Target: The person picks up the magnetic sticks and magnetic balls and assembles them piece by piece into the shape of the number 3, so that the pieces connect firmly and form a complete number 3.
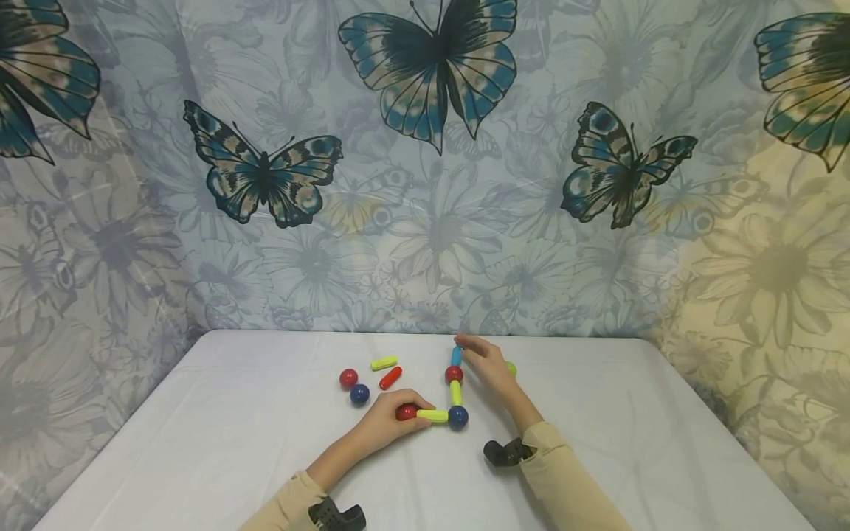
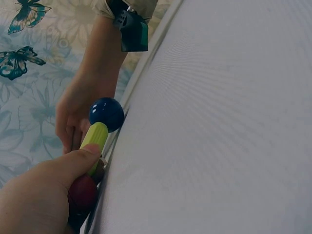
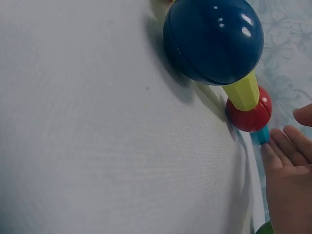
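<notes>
An L-shaped chain of toy rods and balls lies on the white table. Its near arm runs from a red ball (image 1: 406, 412) through a yellow-green rod (image 1: 433, 417) to a blue ball (image 1: 458, 418). From there a second yellow-green rod (image 1: 455, 394) leads away to another red ball (image 1: 454, 375), with a blue rod (image 1: 455, 357) beyond it. My left hand (image 1: 384, 422) pinches the near rod beside its red ball. At the chain's far end my right hand (image 1: 490, 366) has its fingers extended against the blue rod, thumb apart in the right wrist view.
Left of the chain lie a loose red ball (image 1: 348, 379), a blue ball (image 1: 359, 394), a yellow-green rod (image 1: 384, 363) and a red rod (image 1: 390, 378). A green ball (image 1: 510, 368) shows partly behind the right hand. Butterfly-patterned cloth (image 1: 438, 243) hangs behind the table.
</notes>
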### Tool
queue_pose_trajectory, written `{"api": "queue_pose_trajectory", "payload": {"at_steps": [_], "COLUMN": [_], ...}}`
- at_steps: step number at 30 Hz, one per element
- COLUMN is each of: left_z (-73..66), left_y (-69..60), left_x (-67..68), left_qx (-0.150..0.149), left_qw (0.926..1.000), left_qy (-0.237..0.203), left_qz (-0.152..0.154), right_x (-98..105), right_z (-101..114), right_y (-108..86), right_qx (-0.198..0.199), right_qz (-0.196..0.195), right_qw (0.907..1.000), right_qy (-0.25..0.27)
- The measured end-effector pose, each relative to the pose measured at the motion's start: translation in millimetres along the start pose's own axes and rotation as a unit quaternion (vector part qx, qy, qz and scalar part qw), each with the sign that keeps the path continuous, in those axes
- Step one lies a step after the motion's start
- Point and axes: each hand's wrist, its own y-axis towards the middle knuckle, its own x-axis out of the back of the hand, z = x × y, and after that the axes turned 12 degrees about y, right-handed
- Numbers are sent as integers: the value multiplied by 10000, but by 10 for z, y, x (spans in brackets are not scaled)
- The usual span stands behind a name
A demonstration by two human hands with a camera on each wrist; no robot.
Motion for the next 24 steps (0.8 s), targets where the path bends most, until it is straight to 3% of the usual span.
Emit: {"api": "queue_pose_trajectory", "payload": {"at_steps": [11,18,24], "left_z": [-8,11,18], "left_y": [-5,-4,5], "left_x": [-5,-17,-19], "left_qx": [30,41,39], "left_qw": [10000,10000,10000], "left_qy": [-15,9,27], "left_qz": [2,-22,-37], "right_x": [73,236,374], "right_z": [32,48,33], "right_y": [-159,-265,-341], "right_qx": [395,677,888], "right_qz": [-313,-565,-766], "right_qw": [9980,9932,9906], "right_qy": [387,759,704]}}
